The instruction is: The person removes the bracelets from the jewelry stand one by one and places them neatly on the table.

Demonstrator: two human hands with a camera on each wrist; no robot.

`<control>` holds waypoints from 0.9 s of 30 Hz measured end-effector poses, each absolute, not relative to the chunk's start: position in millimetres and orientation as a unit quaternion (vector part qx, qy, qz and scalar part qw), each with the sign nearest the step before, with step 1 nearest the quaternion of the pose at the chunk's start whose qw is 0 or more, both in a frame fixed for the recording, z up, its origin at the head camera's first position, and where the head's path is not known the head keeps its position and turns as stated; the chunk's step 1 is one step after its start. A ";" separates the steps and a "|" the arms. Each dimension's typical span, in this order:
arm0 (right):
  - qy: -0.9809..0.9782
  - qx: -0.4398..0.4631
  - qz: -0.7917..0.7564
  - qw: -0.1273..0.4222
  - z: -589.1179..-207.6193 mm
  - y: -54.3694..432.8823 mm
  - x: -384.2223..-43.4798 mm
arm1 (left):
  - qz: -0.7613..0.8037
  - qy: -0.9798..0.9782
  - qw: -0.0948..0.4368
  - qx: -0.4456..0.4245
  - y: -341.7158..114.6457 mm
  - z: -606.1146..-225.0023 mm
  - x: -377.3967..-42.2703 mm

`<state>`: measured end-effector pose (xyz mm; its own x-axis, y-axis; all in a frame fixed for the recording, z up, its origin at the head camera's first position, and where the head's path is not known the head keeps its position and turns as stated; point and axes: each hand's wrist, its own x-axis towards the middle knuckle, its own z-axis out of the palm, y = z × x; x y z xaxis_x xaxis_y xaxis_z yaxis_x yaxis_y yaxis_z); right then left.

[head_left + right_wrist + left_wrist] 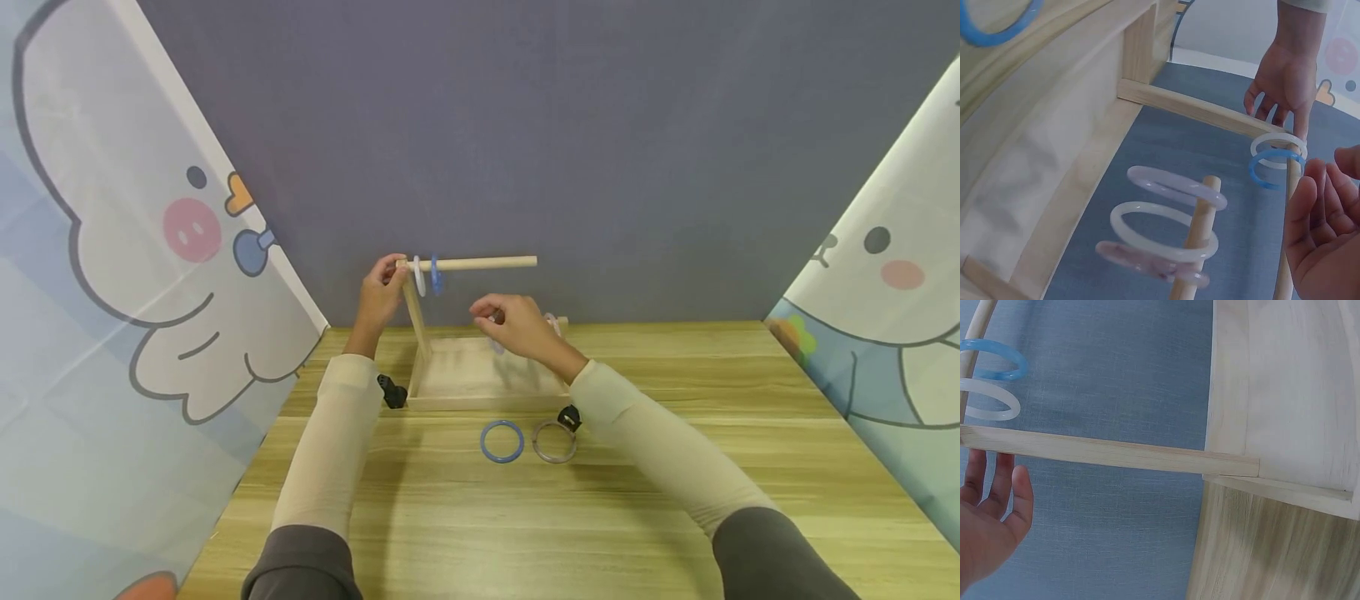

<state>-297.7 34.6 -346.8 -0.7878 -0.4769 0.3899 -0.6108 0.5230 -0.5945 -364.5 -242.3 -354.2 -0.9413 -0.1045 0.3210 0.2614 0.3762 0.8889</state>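
A wooden rack (415,308) has a post, an upper bar (491,262) and a tray-like base. My left hand (381,292) grips the top of the post, where the bar joins it. On that bar, close to the post, hang a white bangle (419,279) and a blue bangle (437,279). My right hand (517,323) is held below the bar, fingers loosely bent, with nothing seen between them in the right wrist view. Beside it, a shorter peg (1200,228) carries a lavender bangle (1175,185), a white bangle (1147,207) and a pinkish marbled bangle (1147,261).
In front of the rack, a blue bangle (502,460) and a brownish bangle (554,460) lie flat on the wooden table (465,525). Small black objects (392,392) show near both wrists. A grey wall (637,167) stands behind, with cartoon-printed sheets on both sides.
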 end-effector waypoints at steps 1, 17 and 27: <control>-0.868 0.308 0.380 0.089 -346.1 32.5 -299.1 | -0.557 -0.813 0.164 -0.048 -242.3 -354.2 -364.6; -0.856 0.263 0.438 0.075 -340.7 -2.8 -321.4 | -0.557 -0.814 0.156 -0.054 -242.2 -350.4 -364.3; -0.855 0.227 0.455 0.103 -340.3 -31.5 -326.1 | -0.555 -0.816 0.158 -0.048 -241.8 -353.6 -365.3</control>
<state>-326.1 -31.5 -340.3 -0.8759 -0.2940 0.3825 -0.4815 0.4838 -0.7308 -365.3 -241.8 -353.6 -0.9456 -0.0976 0.3103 0.2527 0.3803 0.8897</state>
